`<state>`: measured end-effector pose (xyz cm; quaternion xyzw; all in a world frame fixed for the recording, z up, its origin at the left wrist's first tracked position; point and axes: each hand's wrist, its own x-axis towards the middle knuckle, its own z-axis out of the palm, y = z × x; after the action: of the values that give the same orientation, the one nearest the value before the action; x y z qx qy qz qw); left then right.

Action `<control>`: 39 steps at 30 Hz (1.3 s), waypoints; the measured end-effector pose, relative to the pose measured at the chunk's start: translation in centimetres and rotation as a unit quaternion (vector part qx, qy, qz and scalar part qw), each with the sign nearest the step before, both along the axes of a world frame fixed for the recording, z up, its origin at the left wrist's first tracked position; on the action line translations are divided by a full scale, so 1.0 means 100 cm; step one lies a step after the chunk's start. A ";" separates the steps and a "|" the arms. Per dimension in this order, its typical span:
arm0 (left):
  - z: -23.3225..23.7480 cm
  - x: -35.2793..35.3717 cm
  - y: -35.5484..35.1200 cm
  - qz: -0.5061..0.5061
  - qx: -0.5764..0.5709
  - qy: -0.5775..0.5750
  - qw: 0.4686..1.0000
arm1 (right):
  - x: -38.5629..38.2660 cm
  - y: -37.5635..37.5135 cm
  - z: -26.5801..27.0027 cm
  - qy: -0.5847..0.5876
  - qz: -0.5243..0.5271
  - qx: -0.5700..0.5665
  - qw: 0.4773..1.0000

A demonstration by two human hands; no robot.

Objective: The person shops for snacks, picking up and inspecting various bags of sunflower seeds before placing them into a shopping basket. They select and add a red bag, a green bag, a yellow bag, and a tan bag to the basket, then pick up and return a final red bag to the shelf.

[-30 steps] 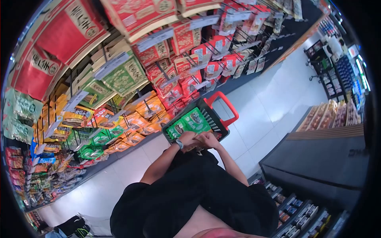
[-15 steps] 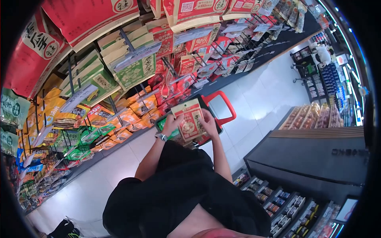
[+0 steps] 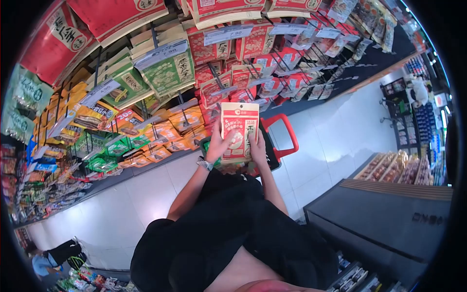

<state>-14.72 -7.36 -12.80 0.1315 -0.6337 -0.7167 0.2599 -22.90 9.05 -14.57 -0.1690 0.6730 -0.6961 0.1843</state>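
Observation:
A red and cream snack bag (image 3: pixel 238 121) with Chinese lettering, which looks like a bag of melon seeds, is held upright in front of me, its printed face towards me. My left hand (image 3: pixel 220 144), with a watch on the wrist, grips its left side, thumb across the front. My right hand (image 3: pixel 258 148) is closed on its lower right edge. Behind and below the bag is a dark shopping basket (image 3: pixel 273 161) with a red handle (image 3: pixel 293 138); the bag and my arms hide much of its inside.
Ahead, a shelf rack carries green seed bags (image 3: pixel 168 73), red bags (image 3: pixel 216 44) and orange snack packs (image 3: pixel 187 119) on hooks with price tags. To the right stand a dark counter (image 3: pixel 379 209) and packaged goods (image 3: pixel 394 165). A person (image 3: pixel 46 263) is partly visible at lower left.
Both hands have raised the snack bag slightly and turned it more upright. My left hand has shifted right along its side. The view has swung a little.

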 end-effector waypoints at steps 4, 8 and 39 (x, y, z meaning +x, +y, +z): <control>0.025 0.015 0.015 0.001 -0.019 0.027 0.999 | -0.007 -0.004 0.039 -0.016 0.003 -0.073 0.997; 0.041 0.024 0.027 0.021 0.007 0.014 1.000 | -0.011 -0.004 0.051 -0.035 0.028 -0.101 0.994; 0.169 -0.022 -0.061 0.100 0.004 0.136 0.986 | -0.045 -0.083 0.150 0.011 0.123 -0.188 0.974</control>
<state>-16.94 -13.49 4.08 0.0962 -0.5731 -0.7009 0.4136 -27.41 0.77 0.44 -0.2897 0.5057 -0.7804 0.2265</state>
